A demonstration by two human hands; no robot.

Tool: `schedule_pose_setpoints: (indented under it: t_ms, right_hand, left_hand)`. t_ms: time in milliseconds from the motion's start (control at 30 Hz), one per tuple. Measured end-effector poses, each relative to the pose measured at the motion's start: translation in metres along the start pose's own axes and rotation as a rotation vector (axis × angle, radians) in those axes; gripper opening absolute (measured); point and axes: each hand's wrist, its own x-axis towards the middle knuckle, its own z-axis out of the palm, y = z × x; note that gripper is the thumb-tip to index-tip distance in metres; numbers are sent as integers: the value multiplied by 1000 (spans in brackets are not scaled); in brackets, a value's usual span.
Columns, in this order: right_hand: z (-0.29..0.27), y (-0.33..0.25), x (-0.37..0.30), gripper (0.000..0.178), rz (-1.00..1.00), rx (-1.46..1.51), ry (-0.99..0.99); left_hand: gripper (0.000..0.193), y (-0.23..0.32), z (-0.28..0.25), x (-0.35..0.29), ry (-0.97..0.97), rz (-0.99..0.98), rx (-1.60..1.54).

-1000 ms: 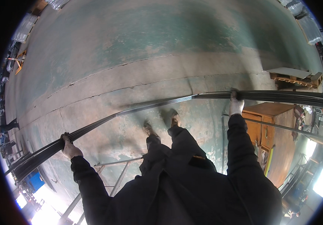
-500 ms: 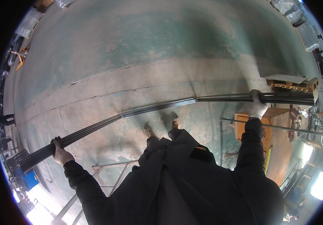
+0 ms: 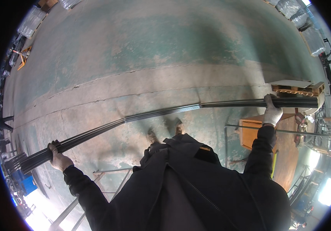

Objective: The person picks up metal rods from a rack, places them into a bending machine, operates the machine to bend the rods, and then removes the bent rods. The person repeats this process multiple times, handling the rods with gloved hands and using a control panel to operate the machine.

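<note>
A bundle of long, thin dark metal bars (image 3: 161,113) stretches across in front of me at about waist height, spanning nearly the whole view. Two slight bends show along its middle stretch. My left hand (image 3: 60,159), in a pale work glove, is closed around the bundle near its left end, where the bar ends fan out unevenly. Toward the right end, my right hand (image 3: 272,111), also gloved, grips the same bars from the near side, fingers over the top. The bar ends at the right lie more evenly together.
On the right stands a wooden cabinet (image 3: 288,154) with a thin metal rail (image 3: 281,131) across it. A wooden pallet (image 3: 298,90) carrying a flat sheet lies beyond the right hand. Metal frame legs (image 3: 113,171) rise at lower left. Wrapped stacks (image 3: 313,42) line the far right edge.
My right hand has shifted a little outward to the right along the bars and slightly nearer me. My left hand has moved slightly left. Both remain closed on the bundle.
</note>
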Motion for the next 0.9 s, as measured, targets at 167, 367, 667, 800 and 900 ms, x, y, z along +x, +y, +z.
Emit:
schedule_pose_setpoints:
  t_ms: [167, 367, 667, 800, 900]
  right_hand:
    - [-11, -3, -3, 38, -50, -190, 30]
    - [-6, -4, -6, 40, -82, -162, 30]
    - [-7, -5, 0, 43, -82, -251, 101]
    - [-8, -3, 9, 42, -152, -211, 127]
    - [-7, -4, 12, 43, -159, -229, 82]
  left_hand:
    - [43, 6, -6, 5, -22, -39, -15]
    - [45, 7, -4, 4, -2, -40, -29]
    - [39, 25, 11, 1, 65, 40, 115]
    - [40, 37, 13, 7, 82, 48, 102]
    - [41, 41, 11, 6, 34, 37, 137]
